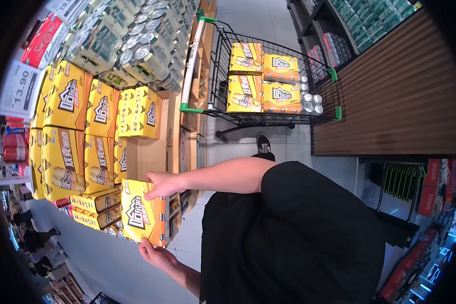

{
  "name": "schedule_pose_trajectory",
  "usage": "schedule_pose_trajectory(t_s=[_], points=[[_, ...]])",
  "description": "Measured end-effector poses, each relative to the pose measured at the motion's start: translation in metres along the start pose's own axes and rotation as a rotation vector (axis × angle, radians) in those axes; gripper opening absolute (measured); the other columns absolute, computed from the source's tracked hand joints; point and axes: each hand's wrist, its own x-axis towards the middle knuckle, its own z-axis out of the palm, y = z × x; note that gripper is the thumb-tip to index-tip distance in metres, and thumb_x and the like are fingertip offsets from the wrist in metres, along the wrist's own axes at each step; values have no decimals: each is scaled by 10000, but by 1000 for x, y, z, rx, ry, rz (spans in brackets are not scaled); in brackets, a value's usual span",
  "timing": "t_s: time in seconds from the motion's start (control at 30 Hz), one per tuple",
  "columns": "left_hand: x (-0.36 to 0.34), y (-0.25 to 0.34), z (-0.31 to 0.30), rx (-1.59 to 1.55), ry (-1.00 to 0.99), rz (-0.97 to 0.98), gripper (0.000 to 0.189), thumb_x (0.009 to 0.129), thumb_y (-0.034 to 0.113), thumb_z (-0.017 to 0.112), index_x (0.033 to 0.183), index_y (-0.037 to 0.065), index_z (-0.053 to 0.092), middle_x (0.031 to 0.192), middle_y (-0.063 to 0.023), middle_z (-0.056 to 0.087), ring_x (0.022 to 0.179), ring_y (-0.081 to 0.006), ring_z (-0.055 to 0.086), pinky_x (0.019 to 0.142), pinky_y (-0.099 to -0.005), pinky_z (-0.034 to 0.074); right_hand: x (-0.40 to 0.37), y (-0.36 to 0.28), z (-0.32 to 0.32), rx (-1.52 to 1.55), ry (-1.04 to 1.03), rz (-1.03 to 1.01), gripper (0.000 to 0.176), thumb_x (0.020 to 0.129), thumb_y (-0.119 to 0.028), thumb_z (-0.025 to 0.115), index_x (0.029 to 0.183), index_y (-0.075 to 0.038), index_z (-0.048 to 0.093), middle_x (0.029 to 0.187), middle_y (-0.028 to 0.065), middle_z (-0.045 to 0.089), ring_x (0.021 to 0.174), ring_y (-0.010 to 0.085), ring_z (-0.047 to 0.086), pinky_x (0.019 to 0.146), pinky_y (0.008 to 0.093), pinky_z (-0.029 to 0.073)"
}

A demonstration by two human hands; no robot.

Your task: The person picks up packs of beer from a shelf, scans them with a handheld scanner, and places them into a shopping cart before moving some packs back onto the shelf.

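A yellow and orange beer carton (137, 215) with large black-and-white lettering is held between my two hands, close to the display stack. My right hand (163, 185) grips its upper right edge with the fingers closed over it. Its lower edge is pinched by my left hand (157, 253), thumb on the front face. Just left of it stand matching yellow cartons (66, 96), stacked in columns. A bare wooden part of the display base (146, 157) shows right above the held carton.
A black wire shopping cart (220, 99) with green corners holds several yellow cartons (245, 93) and silver-topped cans (312, 104). Wrapped green-white cans (137, 45) fill the upper left. A price sign (19, 90) reads 13.90. A ribbed brown panel (390, 96) stands right. People (38, 240) are far off, lower left.
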Motion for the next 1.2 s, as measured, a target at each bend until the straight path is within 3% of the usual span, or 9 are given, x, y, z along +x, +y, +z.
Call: schedule_pose_trajectory(t_s=[0.2,0.27,0.47,0.5,0.7,0.83,1.03,1.1,1.2], points=[[-37,25,69,162,-253,122,197,1080,153,568,956,1,541,1003,-68,597,980,-137,574,917,-311,456,-92,18,-85,422,-21,34,730,878,-192,832,1443,22,425,1355,153,607,1267,219,585,1053,371,485],[-53,29,125,121,-446,182,158,1069,108,573,961,-1,537,1102,-79,576,1009,-156,569,948,-318,454,-133,27,-128,552,-61,25,750,870,-171,832,1457,16,405,1361,135,603,1274,217,578,1064,370,478],[-102,-20,274,61,-895,165,212,1018,150,673,911,14,550,1541,-171,421,1327,-255,499,1122,-424,367,-283,56,-248,649,254,-39,887,812,-146,838,1532,-37,331,1443,112,536,1362,217,494,1143,376,401],[-119,-25,306,78,-930,214,208,1011,134,673,886,15,557,1551,-187,420,1351,-266,486,1136,-423,358,-308,59,-267,662,302,-18,908,802,-148,832,1547,-48,324,1458,120,527,1375,224,484,1155,376,388],[-171,-80,448,114,-1226,-141,200,977,-6,617,807,30,516,1451,-146,509,1296,-226,513,1107,-330,351,-413,112,-364,762,497,-138,952,811,-124,838,1582,-44,286,1487,118,516,1398,227,472,1173,378,376],[-206,-111,524,273,-1246,-230,221,967,3,653,795,54,524,1508,-137,478,1307,-200,507,1099,-326,358,-458,143,-409,845,634,-142,949,805,-100,834,1579,-36,289,1475,117,524,1390,232,483,1161,379,396],[-263,-128,615,476,-1470,-94,120,939,7,717,948,12,598,1595,-171,419,1364,-225,514,1111,-343,402,-486,183,-436,1123,768,-209,686,931,-123,735,1515,-39,385,1418,113,570,1299,209,578,1097,383,482],[-274,-140,644,510,-1423,-301,124,954,10,699,1027,1,599,1582,-155,433,1335,-197,531,1081,-318,430,-487,196,-441,1258,834,-221,609,975,-150,703,1497,-35,411,1404,113,583,1275,204,599,1072,379,504],[-289,-158,695,560,-1470,-253,193,976,24,669,1144,-12,582,1501,-91,447,1276,-165,548,1028,-300,466,-486,213,-450,1320,997,-187,472,1023,-200,662,1432,-34,492,1347,106,631,1209,209,645,1017,378,537]])
